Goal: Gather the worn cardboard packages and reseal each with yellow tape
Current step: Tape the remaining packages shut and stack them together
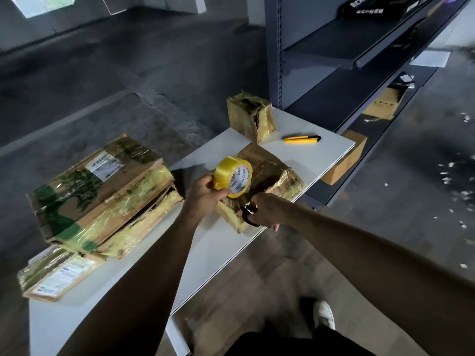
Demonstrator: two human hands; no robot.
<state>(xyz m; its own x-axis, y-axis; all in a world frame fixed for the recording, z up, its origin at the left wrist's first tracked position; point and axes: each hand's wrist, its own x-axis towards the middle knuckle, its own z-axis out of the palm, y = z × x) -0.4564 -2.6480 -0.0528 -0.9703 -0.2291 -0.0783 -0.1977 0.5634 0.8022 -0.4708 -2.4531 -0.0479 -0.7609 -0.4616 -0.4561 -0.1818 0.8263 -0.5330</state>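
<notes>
Four worn packages [102, 194] — tape roll [232, 176] in left hand [203, 194]

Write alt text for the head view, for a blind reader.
A person's left hand holds a yellow tape roll above a crumpled cardboard package on a white table, while the right hand grips black scissors beside it. A large package, small package, flat package and yellow utility knife also lie on the table.
</notes>
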